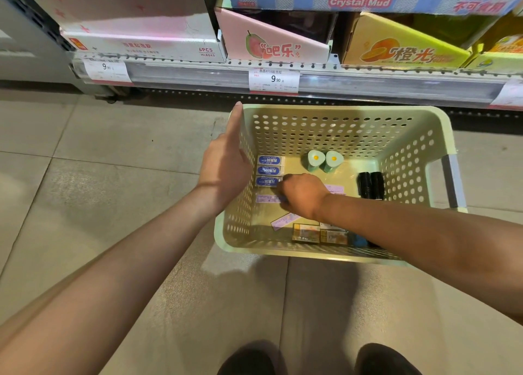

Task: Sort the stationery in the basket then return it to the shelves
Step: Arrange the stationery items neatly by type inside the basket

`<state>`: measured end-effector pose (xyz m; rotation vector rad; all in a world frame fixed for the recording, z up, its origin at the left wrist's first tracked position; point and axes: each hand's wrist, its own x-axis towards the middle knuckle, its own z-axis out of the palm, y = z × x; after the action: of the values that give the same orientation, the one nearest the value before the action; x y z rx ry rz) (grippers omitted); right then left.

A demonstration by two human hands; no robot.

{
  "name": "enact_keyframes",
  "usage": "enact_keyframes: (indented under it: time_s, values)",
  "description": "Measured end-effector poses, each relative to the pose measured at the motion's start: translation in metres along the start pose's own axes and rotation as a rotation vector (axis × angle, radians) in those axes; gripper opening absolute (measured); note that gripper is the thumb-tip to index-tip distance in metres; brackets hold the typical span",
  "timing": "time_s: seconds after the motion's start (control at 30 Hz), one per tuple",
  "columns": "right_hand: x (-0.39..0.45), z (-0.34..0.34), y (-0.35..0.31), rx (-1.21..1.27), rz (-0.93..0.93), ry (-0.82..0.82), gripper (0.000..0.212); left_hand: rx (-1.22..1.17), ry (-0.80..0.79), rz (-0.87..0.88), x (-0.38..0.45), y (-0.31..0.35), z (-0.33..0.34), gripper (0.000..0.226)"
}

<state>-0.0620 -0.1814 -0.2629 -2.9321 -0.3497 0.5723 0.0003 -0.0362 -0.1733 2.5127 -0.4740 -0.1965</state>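
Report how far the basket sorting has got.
Done: inside the basket like items sit grouped: three blue erasers stacked, two green items paired, two black items paired. In hand: the right hand reaches among pink packets; the left hand rests on the rim. Left: everything is in the basket, nothing shelved.

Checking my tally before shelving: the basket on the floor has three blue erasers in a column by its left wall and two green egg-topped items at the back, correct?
Nearly. The head view shows the basket and three blue erasers as said, but the two egg-topped items stand near the middle, not at the back.
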Motion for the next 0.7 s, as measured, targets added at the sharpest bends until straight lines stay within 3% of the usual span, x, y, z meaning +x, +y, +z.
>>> enact_keyframes:
  time_s: [0.7]
  values:
    - [0.0007, 0.0047, 0.0003, 0.133, 0.002, 0.018, 0.019, -0.017, -0.007, -0.01, -0.0013, 0.0004, -0.0002, 0.074]
